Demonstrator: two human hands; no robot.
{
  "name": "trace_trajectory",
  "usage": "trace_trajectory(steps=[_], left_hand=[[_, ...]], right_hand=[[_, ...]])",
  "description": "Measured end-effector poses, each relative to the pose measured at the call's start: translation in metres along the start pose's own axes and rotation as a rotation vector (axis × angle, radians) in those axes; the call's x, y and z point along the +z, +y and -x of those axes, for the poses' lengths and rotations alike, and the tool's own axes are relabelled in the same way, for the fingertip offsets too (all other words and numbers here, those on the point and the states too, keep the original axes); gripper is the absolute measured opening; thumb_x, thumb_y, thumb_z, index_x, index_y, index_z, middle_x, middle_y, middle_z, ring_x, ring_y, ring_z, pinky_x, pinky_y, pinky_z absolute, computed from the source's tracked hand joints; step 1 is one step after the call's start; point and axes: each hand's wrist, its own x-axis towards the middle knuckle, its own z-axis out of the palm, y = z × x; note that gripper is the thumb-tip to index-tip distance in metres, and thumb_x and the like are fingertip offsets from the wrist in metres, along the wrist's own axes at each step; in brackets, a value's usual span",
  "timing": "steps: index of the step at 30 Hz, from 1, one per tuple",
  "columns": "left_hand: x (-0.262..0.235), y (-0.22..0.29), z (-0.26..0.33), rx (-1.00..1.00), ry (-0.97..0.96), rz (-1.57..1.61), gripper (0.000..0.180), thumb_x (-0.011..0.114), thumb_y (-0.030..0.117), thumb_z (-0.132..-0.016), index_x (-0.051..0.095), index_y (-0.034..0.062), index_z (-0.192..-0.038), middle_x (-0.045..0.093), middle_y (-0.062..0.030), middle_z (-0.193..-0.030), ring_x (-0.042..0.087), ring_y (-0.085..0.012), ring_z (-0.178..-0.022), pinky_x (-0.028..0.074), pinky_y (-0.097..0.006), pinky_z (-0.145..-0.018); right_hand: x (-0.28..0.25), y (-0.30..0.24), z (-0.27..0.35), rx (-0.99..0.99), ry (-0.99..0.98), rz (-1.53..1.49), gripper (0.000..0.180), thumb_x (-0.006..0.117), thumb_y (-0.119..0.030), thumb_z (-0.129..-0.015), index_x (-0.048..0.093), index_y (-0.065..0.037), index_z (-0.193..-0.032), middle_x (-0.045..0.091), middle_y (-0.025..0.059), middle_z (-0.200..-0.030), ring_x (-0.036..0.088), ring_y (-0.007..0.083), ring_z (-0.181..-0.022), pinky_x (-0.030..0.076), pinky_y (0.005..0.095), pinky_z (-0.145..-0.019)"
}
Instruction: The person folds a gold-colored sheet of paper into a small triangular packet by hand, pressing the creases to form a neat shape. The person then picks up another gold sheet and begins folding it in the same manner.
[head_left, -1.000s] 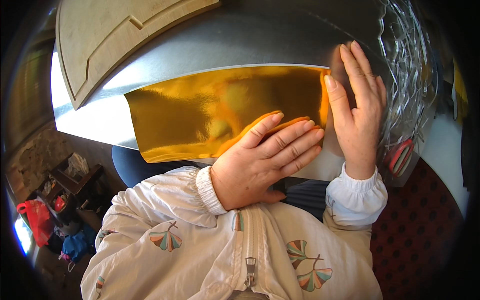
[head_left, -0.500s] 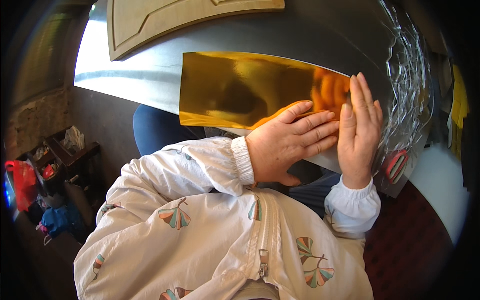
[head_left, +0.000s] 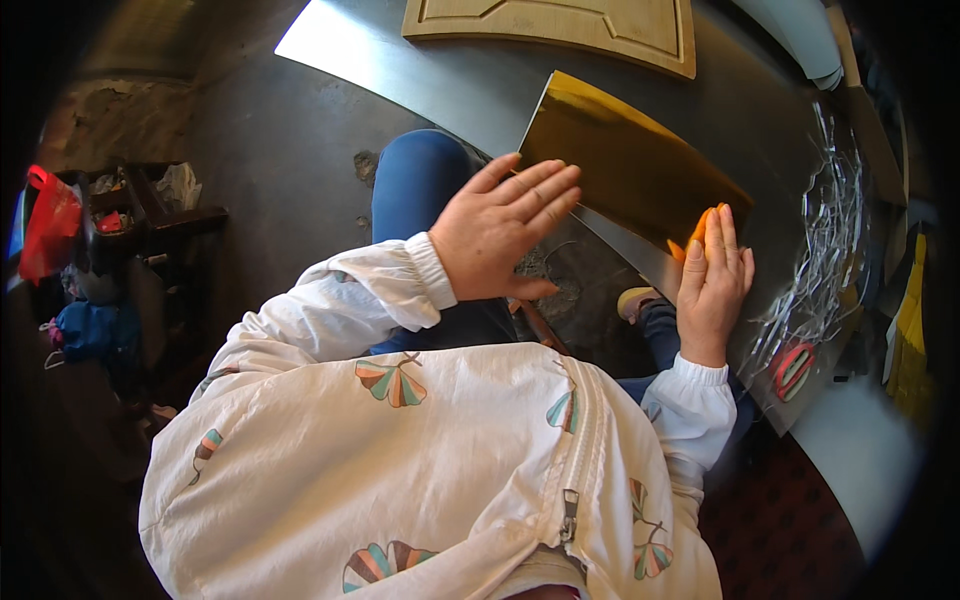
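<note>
A shiny gold sheet or thin stack of sheets (head_left: 630, 145) lies on the metal-topped table (head_left: 480, 105), its long near side along the table edge. My left hand (head_left: 500, 230) is at its left end, with fingers stretched out and thumb apart. The fingertips reach the near left corner; whether they press on it I cannot tell. At the right end, my right hand (head_left: 715, 285) rests its straight fingers against the sheet's near corner, where their orange reflection shows. Neither hand grips anything.
A carved wooden panel (head_left: 550, 28) lies at the back of the table. Silver strips (head_left: 822, 230) are heaped on the right, beside a red and pale oval object (head_left: 792, 372). A red bag (head_left: 48, 225) and dark bins stand at far left.
My left hand has gone from the right part of the gold sheet to its left end. The view has turned, and the sheet now slants down to the right. My right hand stays at the right end.
</note>
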Motion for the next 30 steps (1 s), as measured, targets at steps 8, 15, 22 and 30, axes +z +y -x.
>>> trace_trajectory(steps=[8, 15, 22, 30], left_hand=[[-0.022, -0.022, 0.021, -0.081, 0.342, -0.102, 0.069, 0.067, 0.05, -0.086, 0.053, 0.0075, -0.138, 0.043, -0.0114, -0.152, 0.036, -0.0271, -0.144, 0.022, -0.049, -0.119], [0.023, -0.007, -0.027, 0.029, 0.336, -0.056, 0.047, 0.07, 0.027, -0.086, 0.06, 0.0103, -0.129, 0.053, -0.0072, -0.143, 0.047, -0.0224, -0.135, 0.037, -0.043, -0.11], [0.02, -0.002, -0.034, 0.049, 0.363, 0.168, 0.053, 0.075, 0.024, -0.077, 0.063, 0.0096, -0.127, 0.059, -0.0074, -0.138, 0.05, -0.0232, -0.132, 0.039, -0.039, -0.104], [0.009, -0.022, -0.035, 0.04, 0.352, 0.145, 0.054, 0.074, 0.016, -0.07, 0.066, 0.0089, -0.124, 0.059, -0.006, -0.135, 0.053, -0.0239, -0.127, 0.041, -0.041, -0.1]], right_hand=[[0.003, 0.006, -0.001, -0.02, 0.029, 0.02, 0.042, 0.05, -0.033, -0.101, 0.061, -0.008, -0.132, 0.055, 0.0062, -0.143, 0.061, 0.028, -0.114, 0.03, 0.0491, -0.112], [-0.019, -0.036, -0.01, -0.094, 0.066, 0.058, 0.049, 0.058, -0.037, -0.096, 0.06, -0.003, -0.13, 0.054, 0.0131, -0.142, 0.061, 0.0272, -0.107, 0.03, 0.0511, -0.112], [0.022, -0.089, -0.003, -0.263, -0.006, -0.196, 0.054, 0.07, -0.026, -0.085, 0.057, 0.0, -0.131, 0.053, 0.0165, -0.141, 0.059, 0.0328, -0.112, 0.037, 0.0471, -0.109], [0.024, -0.079, 0.0, -0.233, 0.05, -0.202, 0.043, 0.076, -0.02, -0.083, 0.064, -0.004, -0.12, 0.06, 0.0131, -0.133, 0.063, 0.0276, -0.102, 0.04, 0.0483, -0.106]])
